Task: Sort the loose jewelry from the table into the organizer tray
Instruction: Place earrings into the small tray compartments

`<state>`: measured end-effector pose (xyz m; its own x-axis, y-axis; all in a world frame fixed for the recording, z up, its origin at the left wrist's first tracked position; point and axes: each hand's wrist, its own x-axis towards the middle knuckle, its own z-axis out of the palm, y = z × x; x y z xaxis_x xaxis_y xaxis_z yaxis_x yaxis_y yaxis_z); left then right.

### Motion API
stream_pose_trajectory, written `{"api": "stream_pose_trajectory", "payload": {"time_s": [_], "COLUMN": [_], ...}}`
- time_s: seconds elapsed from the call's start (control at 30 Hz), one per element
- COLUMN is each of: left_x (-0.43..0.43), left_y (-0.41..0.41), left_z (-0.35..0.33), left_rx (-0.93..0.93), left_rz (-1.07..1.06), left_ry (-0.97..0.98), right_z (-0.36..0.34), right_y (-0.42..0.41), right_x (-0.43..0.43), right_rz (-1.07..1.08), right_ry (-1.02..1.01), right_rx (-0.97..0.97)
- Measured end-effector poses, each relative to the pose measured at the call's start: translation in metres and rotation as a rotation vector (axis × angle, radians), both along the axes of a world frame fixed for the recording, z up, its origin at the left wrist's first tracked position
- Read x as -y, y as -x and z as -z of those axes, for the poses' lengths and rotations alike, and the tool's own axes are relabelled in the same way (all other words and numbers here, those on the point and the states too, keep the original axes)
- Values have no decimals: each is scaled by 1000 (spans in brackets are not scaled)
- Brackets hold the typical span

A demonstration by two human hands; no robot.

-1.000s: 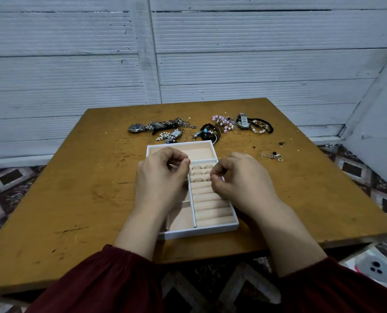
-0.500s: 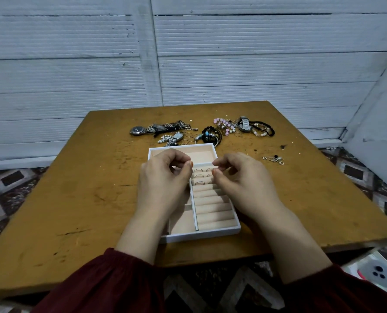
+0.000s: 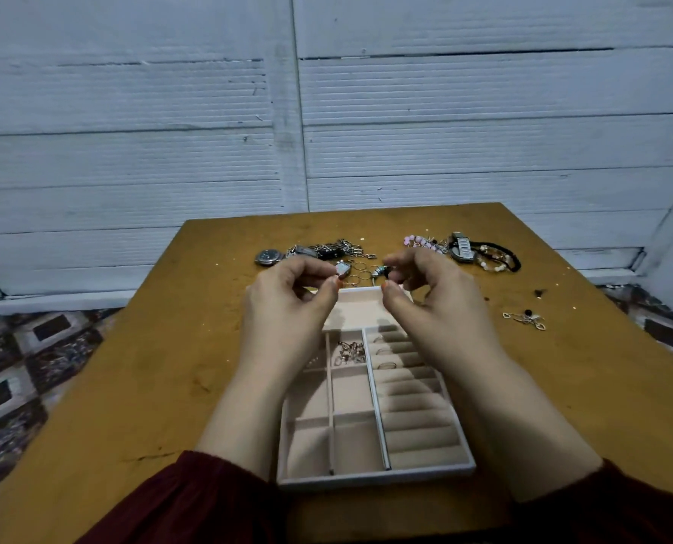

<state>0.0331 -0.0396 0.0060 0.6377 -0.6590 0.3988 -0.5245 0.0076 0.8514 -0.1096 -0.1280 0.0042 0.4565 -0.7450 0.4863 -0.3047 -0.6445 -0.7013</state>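
Organizer tray (image 3: 374, 480), one, holds three rings (image 3: 387, 365). Left hand (image 3: 287, 308) and right hand (image 3: 440, 304) hover half-curled over its far end; grasp unclear.

Left grip (image 3: 287, 308) and right grip (image 3: 437, 304) raised side by side, fingers curled.
Grips level with each other and apart, backs toward the camera, thumbs on the inner sides pointing forward. On each, the fingers curl down toward the thumb tip with a small gap showing. Can't tell if either pinches anything. Left forearm (image 3: 244, 410) and right forearm (image 3: 523, 418) are bare and converge from the bottom corners. Dark red sleeves (image 3: 177, 500) bunched near the elbows.
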Motion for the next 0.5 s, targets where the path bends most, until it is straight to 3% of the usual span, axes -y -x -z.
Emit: {"api": "stream_pose_trajectory", "payload": {"time_s": [0.37,0.5], "left_x": [33,49], "left_y": [-71,-94], "left_z": [4,20], "left_rx": [-96,-40], "left_rz": [-56,-115], "left_ry": [-14,-104], "right_z": [-23,-19], "right_y": [-70,-92], "right_x": [58,73], "right_rz": [-91,-80], "right_ry": [28,130], "right_rx": [-176,-383]}}
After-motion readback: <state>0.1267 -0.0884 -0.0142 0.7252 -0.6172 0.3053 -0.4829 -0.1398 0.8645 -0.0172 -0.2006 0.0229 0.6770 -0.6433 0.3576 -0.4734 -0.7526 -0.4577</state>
